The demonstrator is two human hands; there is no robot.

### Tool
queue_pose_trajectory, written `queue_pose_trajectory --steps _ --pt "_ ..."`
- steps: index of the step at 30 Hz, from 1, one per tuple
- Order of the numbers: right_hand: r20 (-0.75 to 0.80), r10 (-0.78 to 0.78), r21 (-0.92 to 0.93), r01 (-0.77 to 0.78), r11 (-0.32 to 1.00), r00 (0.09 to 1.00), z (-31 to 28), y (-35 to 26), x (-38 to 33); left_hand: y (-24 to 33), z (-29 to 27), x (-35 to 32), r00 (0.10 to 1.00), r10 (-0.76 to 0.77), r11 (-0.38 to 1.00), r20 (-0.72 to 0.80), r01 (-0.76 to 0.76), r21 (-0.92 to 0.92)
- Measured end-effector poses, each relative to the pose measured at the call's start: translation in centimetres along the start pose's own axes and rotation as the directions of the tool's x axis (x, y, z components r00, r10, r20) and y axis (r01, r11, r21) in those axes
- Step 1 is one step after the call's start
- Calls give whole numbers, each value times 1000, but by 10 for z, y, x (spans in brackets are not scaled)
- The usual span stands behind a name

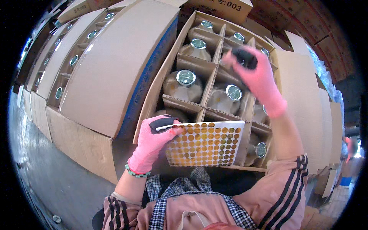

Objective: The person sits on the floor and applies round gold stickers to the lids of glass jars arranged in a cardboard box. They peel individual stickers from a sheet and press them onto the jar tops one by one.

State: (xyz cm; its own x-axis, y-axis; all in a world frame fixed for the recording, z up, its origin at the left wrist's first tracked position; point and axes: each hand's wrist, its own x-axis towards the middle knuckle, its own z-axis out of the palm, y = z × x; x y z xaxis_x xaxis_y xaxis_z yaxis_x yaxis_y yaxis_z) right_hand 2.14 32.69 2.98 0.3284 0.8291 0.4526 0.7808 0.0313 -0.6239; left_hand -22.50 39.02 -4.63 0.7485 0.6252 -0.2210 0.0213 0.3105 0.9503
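My left hand (152, 140), in a pink glove with a dark patch, grips the left edge of a white sheet of round gold stickers (203, 145). The sheet covers the near part of an open cardboard box (153, 96) split into compartments. Above the box's far right part is my right hand (258, 73), gloved alike and blurred. Its fingers are curled in a pinch; what lies between the tips is too smeared to tell. Round-shouldered bottles stand in the compartments, among them one with a shiny silver-rimmed top (186, 77) and another (233, 93) right of it.
Left of me stands a carton (103, 73) with a wide flap folded over it and more bottles in its far compartments. Brown cartons (222, 9) are stacked behind. At the right, raised cardboard flaps (297, 107) flank the box. Grey floor (73, 172) shows at lower left.
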Motion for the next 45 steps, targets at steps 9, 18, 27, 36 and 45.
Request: queue_pose_trajectory --steps 9,18,27,36,45 --pt "522 13 -149 77 986 853 -3 -44 -58 0 7 5 1000 28 999 -8 -28 23" --pt "456 -180 -205 300 932 871 2 -49 -65 0 6 4 998 61 998 -15 -61 13" --pt "479 -384 -245 540 805 789 1 -40 -73 2 8 3 999 -4 1000 -51 3 -16" --pt "431 -219 28 229 973 875 -13 -39 -21 1 1 2 999 -46 998 -2 46 -51" --pt "436 141 -581 158 799 889 87 84 110 3 3 4 999 -41 996 2 41 -84"
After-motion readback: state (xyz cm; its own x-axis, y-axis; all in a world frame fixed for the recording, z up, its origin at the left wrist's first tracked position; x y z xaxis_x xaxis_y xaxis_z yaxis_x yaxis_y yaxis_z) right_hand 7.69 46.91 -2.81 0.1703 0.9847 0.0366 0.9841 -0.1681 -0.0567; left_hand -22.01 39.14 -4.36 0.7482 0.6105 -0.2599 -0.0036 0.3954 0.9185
